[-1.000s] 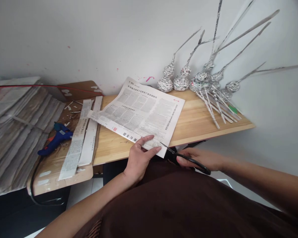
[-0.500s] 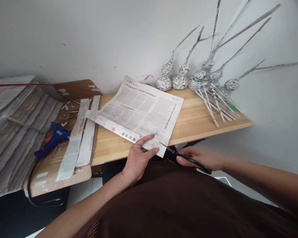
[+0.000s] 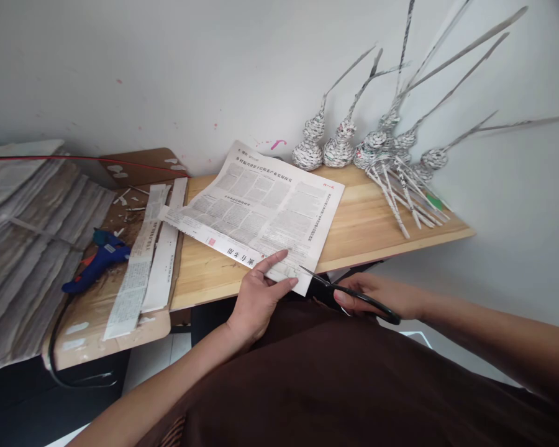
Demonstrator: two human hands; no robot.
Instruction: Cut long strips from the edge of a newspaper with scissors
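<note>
Pinning the newspaper (image 3: 261, 214) near its front corner, the left hand (image 3: 259, 292) lies flat, fingers spread, gripping nothing. Just beside it, the right hand (image 3: 382, 297) is curled through the scissors (image 3: 342, 292), blades at the sheet's edge. Thin and floppy, the paper probably tears easily, so press close to the cut. Farther off, paper gourds (image 3: 340, 149) line the table (image 3: 368, 226).

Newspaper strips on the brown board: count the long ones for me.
2. The left strip lies next to the blue glue gun; the right strip lies alongside it, by the light table's edge. The newspaper sheet overlaps both, so more may hide beneath.
</note>
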